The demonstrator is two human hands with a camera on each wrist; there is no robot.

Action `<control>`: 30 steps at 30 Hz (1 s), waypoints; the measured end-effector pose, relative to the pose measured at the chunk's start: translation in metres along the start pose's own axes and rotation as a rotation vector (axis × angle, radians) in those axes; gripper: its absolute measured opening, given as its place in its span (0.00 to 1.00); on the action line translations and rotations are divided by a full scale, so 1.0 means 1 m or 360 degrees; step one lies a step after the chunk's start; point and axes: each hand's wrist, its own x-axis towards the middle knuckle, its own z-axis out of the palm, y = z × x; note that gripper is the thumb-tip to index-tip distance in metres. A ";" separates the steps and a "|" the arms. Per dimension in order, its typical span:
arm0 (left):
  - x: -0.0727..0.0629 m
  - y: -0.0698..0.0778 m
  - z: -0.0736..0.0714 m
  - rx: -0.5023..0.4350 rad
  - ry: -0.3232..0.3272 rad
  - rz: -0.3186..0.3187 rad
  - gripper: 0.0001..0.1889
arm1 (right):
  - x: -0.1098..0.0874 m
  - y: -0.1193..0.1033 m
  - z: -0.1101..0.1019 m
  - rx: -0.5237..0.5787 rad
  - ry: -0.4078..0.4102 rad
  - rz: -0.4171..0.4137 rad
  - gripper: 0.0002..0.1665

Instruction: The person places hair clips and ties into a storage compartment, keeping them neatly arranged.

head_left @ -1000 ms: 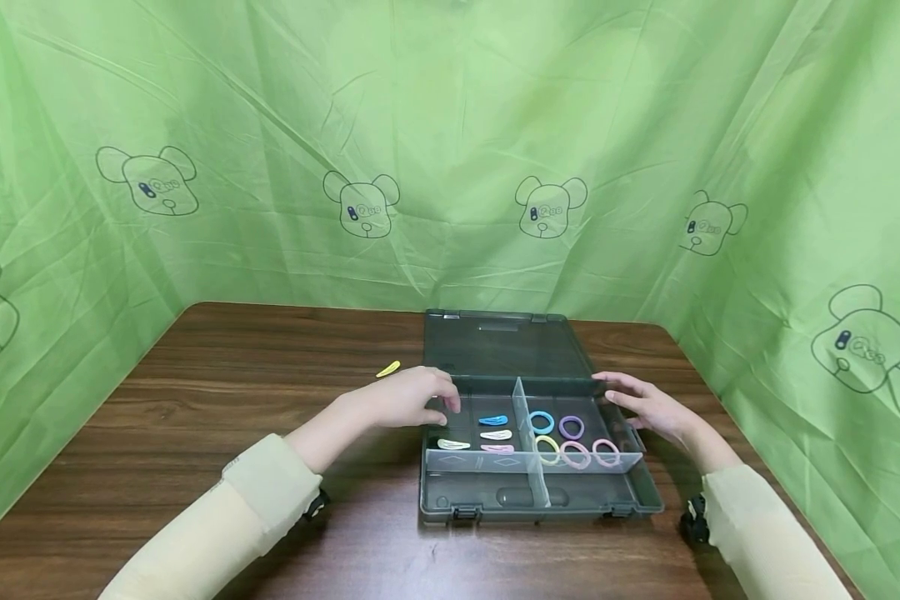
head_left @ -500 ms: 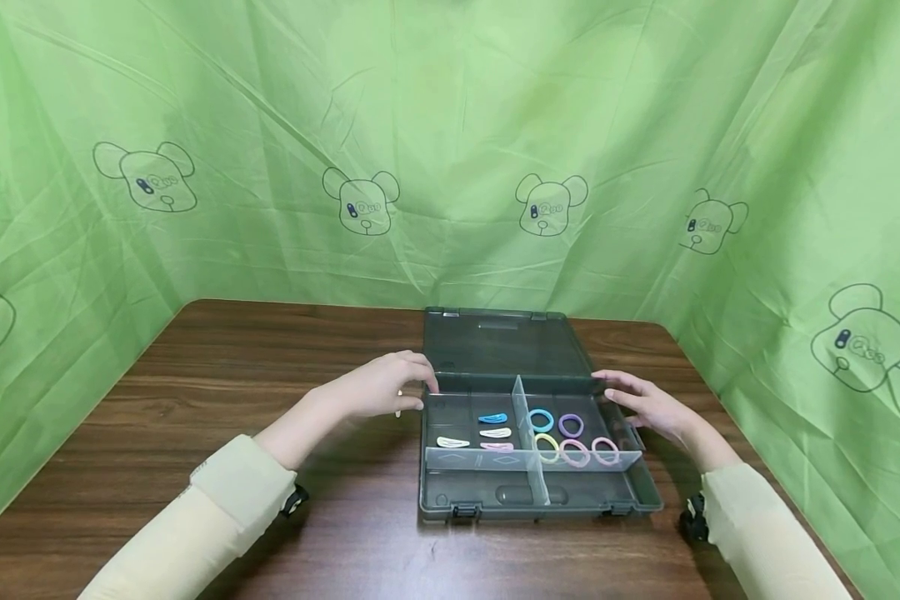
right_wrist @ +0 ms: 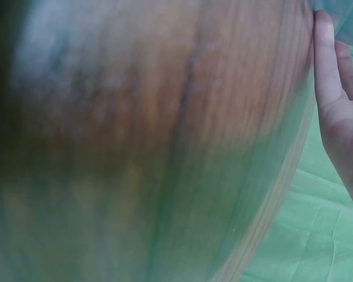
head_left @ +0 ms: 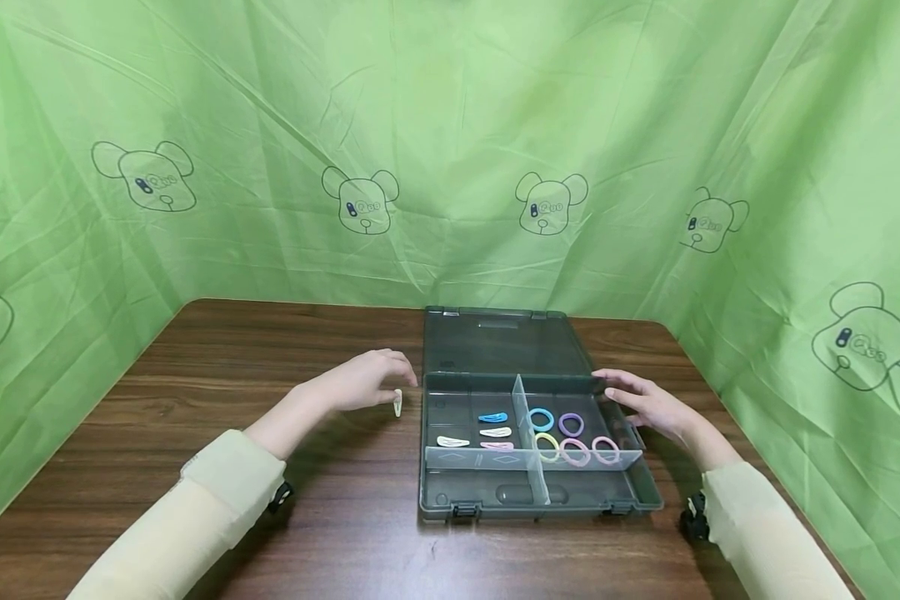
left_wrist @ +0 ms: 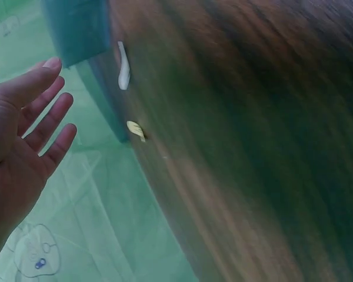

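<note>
A dark see-through divided box (head_left: 484, 508) lies open on the table. My left hand (head_left: 363, 382) hovers left of it, fingers relaxed and holding nothing. Just below its fingertips is a cream hair clip (head_left: 397, 403). The left wrist view shows this white-looking clip (left_wrist: 124, 67) and a yellow hair clip (left_wrist: 135, 129) on the table, apart from the fingers; my hand hides the yellow one in the head view. My right hand (head_left: 648, 408) rests with loosely extended fingers against the box's right side.
The back left compartment holds several hair clips, including a blue one (head_left: 492, 417) and a pink one (head_left: 497, 447). Behind the divider, the back right one has several hair ties, including a purple tie (head_left: 571, 425). The lid (head_left: 506, 342) leans back toward the green curtain (head_left: 450, 150).
My left hand has moved left from over the box to the table beside it. The cream clip has come into view and the yellow one is now covered. My right hand stays put.
</note>
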 end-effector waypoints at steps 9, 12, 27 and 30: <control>0.004 -0.018 0.018 0.0011 -0.0056 0.0030 0.13 | 0.001 0.000 0.000 -0.0003 -0.0012 -0.0007 0.30; 0.007 -0.020 0.021 0.0015 -0.0087 0.0049 0.13 | 0.002 0.001 0.000 0.0003 -0.0019 -0.0016 0.30; 0.010 -0.028 0.028 0.0016 -0.0157 0.0071 0.09 | 0.000 -0.001 0.001 0.0000 -0.0031 -0.0018 0.30; 0.011 -0.028 0.028 -0.0005 -0.0155 0.0056 0.08 | 0.000 -0.002 0.001 -0.0005 -0.0030 -0.0020 0.30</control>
